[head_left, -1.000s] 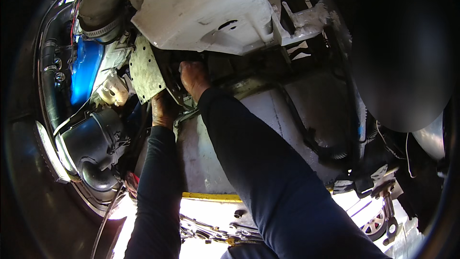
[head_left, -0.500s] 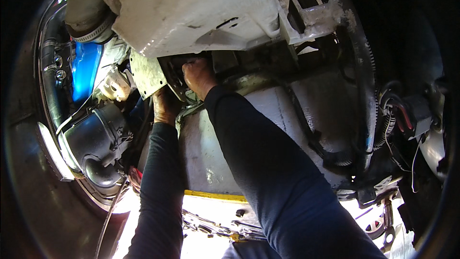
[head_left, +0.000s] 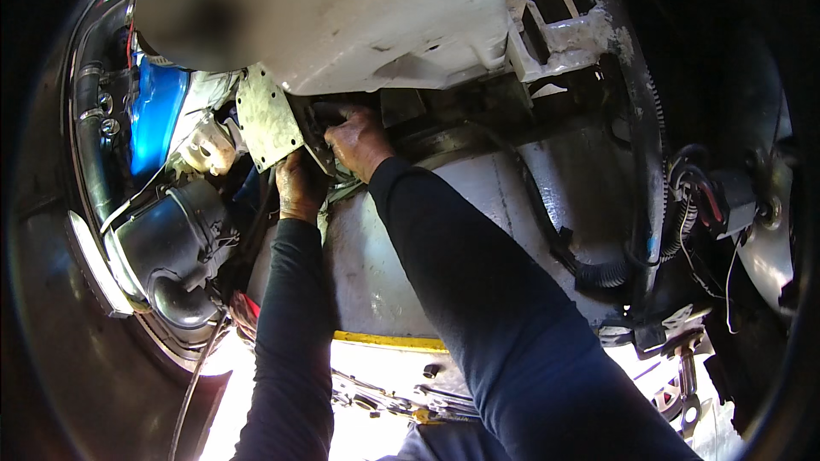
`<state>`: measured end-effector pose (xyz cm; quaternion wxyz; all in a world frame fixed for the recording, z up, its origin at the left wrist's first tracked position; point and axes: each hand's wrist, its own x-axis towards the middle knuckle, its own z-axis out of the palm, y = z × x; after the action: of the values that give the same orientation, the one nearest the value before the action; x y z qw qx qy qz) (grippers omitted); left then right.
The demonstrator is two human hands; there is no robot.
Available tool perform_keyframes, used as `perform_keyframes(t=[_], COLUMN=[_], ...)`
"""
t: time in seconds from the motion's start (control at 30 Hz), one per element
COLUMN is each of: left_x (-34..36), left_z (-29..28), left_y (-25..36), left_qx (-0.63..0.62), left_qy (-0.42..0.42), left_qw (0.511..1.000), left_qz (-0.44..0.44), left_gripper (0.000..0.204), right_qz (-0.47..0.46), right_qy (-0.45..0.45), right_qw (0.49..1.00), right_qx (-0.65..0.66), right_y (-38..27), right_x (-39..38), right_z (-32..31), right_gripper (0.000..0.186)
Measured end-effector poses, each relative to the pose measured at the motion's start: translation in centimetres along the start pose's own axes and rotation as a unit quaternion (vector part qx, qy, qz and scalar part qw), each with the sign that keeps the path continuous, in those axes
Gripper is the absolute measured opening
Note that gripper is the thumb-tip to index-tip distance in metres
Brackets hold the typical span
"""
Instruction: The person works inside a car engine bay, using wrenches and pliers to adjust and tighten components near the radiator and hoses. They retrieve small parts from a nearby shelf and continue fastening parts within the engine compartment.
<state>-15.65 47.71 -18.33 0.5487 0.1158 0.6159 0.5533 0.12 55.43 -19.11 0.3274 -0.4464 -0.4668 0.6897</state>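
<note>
A pale metal plate [head_left: 266, 115] with bolt holes hangs below the white moulded housing [head_left: 384, 13]. My left hand [head_left: 299, 183] reaches up from a dark sleeve behind the plate's lower edge, its fingers hidden. Just right of the plate, my right hand [head_left: 357, 141] has its fingers curled into a shadowed recess under the housing, at something dark that I cannot make out. A greenish-grey strap or bracket [head_left: 340, 194] lies below the hands, against a large grey metal body [head_left: 436, 256].
On the left are a blue tank [head_left: 154, 119], a black cylindrical canister [head_left: 166, 248] and hoses [head_left: 88, 128]. A corrugated loom [head_left: 598, 271] and a frame rail [head_left: 645, 171] run at the right. Tools [head_left: 401, 397] lie beyond the yellow edge [head_left: 389, 339] at the bottom.
Both arms appear slightly further right in the view. My right hand's fingertips have shifted a little at the recess. The view has moved slightly, showing more of the cabling at the right.
</note>
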Motion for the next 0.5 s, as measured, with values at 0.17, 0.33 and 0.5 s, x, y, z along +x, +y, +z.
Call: perform_keyframes(t=[0.17, 0.33, 0.5], left_x=[-0.5, -2.7, -3.1], left_z=[-2.0, 5.1, 4.4], left_y=[-0.3, 0.5, 1.0], left_qx=[0.503, 0.011, 0.055], left_qy=[0.004, 0.104, 0.083], left_qw=[0.834, 0.993, 0.994], left_qz=[0.225, 0.055, 0.055], left_gripper=[0.021, 0.027, 0.03], right_qz=[0.046, 0.048, 0.048], right_qy=[0.039, 0.049, 0.029], right_qw=[0.994, 0.991, 0.994], right_qx=[0.088, 0.117, 0.099], right_y=[-1.1, -0.2, -0.1], right_x=[-0.4, -0.1, 0.3], right_z=[1.2, 0.5, 0.8], right_gripper=[0.037, 0.037, 0.039])
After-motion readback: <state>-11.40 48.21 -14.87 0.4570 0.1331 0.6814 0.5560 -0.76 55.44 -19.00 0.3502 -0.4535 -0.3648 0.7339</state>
